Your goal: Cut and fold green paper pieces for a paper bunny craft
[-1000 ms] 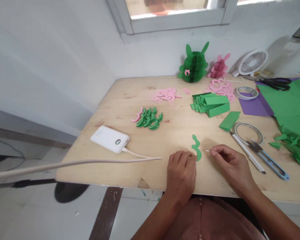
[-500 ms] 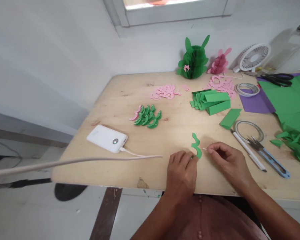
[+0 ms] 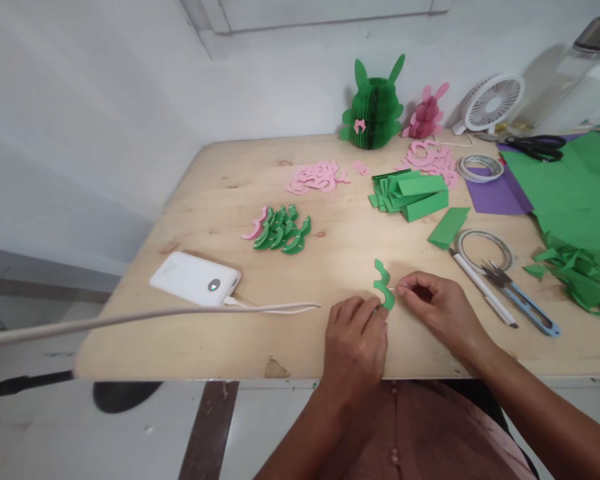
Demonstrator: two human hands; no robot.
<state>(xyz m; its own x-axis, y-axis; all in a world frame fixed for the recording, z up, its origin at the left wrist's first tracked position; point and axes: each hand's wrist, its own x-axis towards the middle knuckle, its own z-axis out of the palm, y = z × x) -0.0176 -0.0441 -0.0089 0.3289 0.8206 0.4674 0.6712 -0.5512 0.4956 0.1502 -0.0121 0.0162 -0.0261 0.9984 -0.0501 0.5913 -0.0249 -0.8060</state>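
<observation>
The left hand (image 3: 356,337) lies knuckles up on the pale wooden table (image 3: 220,200), its bent fingers at the near end of a small, wavy green paper cutout (image 3: 388,299); whether they pinch it or only press it down cannot be told, since the thumb is hidden. That cutout lies flat between the hands. Just right of it, the right hand (image 3: 437,307) pinches a thin white strip (image 3: 392,289) between thumb and forefinger, its tip by the cutout's right edge. Right of this hand lie a white pen (image 3: 485,290) and blue-handled metal snips (image 3: 525,303), with a narrow tape ring (image 3: 509,253) just beyond. Farther left sits a pile of wavy green paper pieces (image 3: 283,230), one pink piece (image 3: 254,230) at its left edge. At the far side stands a large green pleated-paper rabbit (image 3: 375,110).
</observation>
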